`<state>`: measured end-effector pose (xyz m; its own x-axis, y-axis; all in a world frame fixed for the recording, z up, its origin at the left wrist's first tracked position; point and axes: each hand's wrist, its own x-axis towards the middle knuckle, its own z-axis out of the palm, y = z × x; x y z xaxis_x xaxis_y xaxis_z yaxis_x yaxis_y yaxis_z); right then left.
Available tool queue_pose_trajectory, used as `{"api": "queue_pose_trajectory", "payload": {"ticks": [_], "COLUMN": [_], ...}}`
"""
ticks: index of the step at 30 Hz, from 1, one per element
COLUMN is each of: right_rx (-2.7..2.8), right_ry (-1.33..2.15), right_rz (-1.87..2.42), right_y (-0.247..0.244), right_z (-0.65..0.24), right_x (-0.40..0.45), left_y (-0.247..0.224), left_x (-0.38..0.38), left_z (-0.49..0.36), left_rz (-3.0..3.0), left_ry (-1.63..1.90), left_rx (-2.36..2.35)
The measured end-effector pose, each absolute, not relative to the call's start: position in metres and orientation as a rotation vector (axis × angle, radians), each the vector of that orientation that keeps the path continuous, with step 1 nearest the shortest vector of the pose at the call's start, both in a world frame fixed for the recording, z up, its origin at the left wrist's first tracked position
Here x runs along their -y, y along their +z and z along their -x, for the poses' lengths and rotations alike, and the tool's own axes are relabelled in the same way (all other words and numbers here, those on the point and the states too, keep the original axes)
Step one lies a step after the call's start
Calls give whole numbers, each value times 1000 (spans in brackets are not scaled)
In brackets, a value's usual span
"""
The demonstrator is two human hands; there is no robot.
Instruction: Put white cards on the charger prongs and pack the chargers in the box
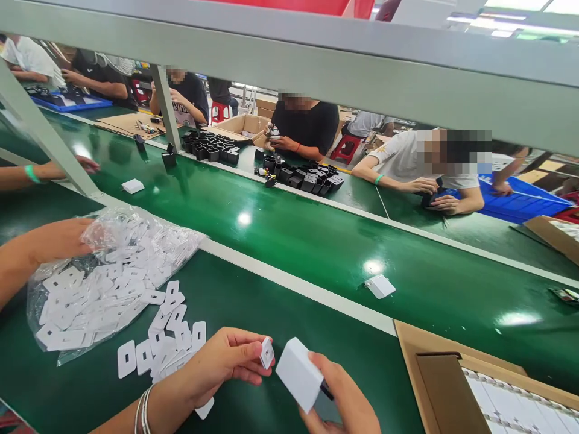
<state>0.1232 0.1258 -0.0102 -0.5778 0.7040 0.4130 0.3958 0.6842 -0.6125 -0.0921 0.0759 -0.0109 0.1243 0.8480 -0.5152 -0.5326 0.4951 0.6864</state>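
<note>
White card insert [266, 352] pinched in my left grip [221, 361]; white box [298, 374] held in my right grip [339, 395].
Both grips are clenched, and a black piece [326, 390] pokes from the box's end. Just past my left hand, loose slotted white cards [160, 346] lie on the green conveyor surface [362, 380], beside a clear plastic bag [113, 283] of more cards, which a co-worker's hand [58, 241] touches.
</note>
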Motion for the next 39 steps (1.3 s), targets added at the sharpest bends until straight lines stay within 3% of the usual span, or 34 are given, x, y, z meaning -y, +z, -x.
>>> {"api": "queue_pose_trajectory", "payload": {"ticks": [4, 17, 25, 29, 33, 37, 39], "right_rx": [2456, 2562, 2220, 2221, 2274, 2159, 2110], "right_ry": [449, 275, 294, 397, 639, 1155, 1219], "right_rz": [598, 578, 784, 862, 875, 769, 757], "right_y": [-5, -18, -78, -90, -70, -41, -30], "right_z": [-113, -108, -108, -108, -112, -122, -126], "right_x": [-133, -130, -105, -97, -102, -117, -126], "left_y": [-13, -19, -21, -34, -34, -26, -25], "left_x": [-76, -79, -65, -64, -66, -69, -70], "left_z": [91, 85, 58, 54, 61, 71, 73], "left_rz": [-403, -598, -1288, -1617, -1662, -1709, -1714], "left_ry": [972, 941, 1035, 1218, 1396, 1341, 1276], "left_rx": [-1026, -1172, -1626, -1745, -1798, -1634, -1496]}}
